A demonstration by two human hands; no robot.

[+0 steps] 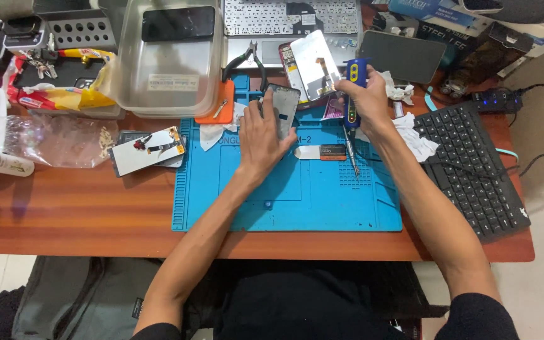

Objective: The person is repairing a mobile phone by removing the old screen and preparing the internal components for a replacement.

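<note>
Blue electric screwdriver (351, 94) is gripped in right hand (365, 101), dark phone frame (283, 108) clasped by left hand (260, 140); screw alignment is needed next.

A dark phone screen (283, 108) stands tilted on the blue mat, gripped by the left hand (260, 140). Behind it lies an opened phone with a pale panel (313, 63). A black screen (178, 23) rests in the clear plastic tub, which bears a white label (172, 82). A yellow-and-red packet (64, 97) lies at the left — blue printed boxes (439, 14) sit at the far right.
</note>
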